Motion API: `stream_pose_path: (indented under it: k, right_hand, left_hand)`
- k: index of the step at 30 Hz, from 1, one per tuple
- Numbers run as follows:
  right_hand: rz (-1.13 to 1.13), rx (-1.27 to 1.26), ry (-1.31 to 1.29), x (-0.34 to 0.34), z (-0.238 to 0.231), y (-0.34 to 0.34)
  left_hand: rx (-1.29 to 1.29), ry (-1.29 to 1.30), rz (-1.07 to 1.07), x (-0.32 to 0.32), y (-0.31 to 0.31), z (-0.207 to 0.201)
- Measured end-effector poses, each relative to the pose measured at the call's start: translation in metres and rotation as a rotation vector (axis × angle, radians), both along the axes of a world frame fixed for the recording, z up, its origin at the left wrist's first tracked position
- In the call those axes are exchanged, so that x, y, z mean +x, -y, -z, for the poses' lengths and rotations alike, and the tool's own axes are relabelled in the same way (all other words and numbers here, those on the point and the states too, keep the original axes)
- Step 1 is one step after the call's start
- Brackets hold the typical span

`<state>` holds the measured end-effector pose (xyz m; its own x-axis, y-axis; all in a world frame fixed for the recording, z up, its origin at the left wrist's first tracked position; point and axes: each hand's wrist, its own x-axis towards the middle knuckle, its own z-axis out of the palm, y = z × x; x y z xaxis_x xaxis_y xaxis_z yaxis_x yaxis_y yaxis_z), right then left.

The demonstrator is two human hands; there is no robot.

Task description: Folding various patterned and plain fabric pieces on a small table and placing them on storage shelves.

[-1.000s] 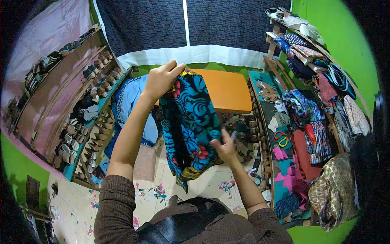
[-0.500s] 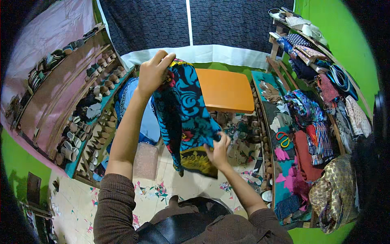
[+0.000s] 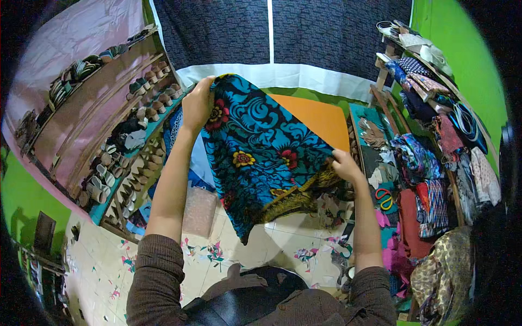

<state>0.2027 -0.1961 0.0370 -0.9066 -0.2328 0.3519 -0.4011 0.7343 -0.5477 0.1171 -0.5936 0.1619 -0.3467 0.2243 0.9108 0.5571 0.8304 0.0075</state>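
Observation:
Stretched in the air in front of me is a patterned cloth, blue and black with red and yellow flowers and a yellow-edged border. My left hand is closed on its upper left corner. Lower and to the right, my right hand pinches another corner. Between the two hands the upper edge runs taut on a slant, and the lower part hangs to a point over the tiled floor. Behind the cloth, an orange tabletop is partly covered.
Wooden racks with several rows of shoes or shoe forms stand at the left. On the right, a bench carries red-and-yellow-handled scissors, folded fabrics and pink scraps. A pale pink block-like stool is on the floor, among scattered cuttings.
My right hand has moved right and upward, pulling the cloth from a narrow hanging fold into a wide spread. My left hand has shifted slightly left and down, still holding its corner.

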Motion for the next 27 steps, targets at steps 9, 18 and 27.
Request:
stream_pose_path:
  k: [9, 18, 27]
  right_hand:
    - [-0.215, 0.286, 0.036, 0.001, -0.074, -0.027]
    - [-0.267, -0.187, 0.277, -0.036, -0.024, -0.021]
    - [0.182, -0.082, -0.006, -0.144, 0.002, -0.017]
  left_hand:
    - [0.101, 0.277, -0.176, -0.034, 0.005, 0.044]
    - [0.206, 0.392, -0.254, -0.082, 0.011, 0.079]
    - [0.238, 0.348, -0.049, -0.171, -0.011, 0.066]
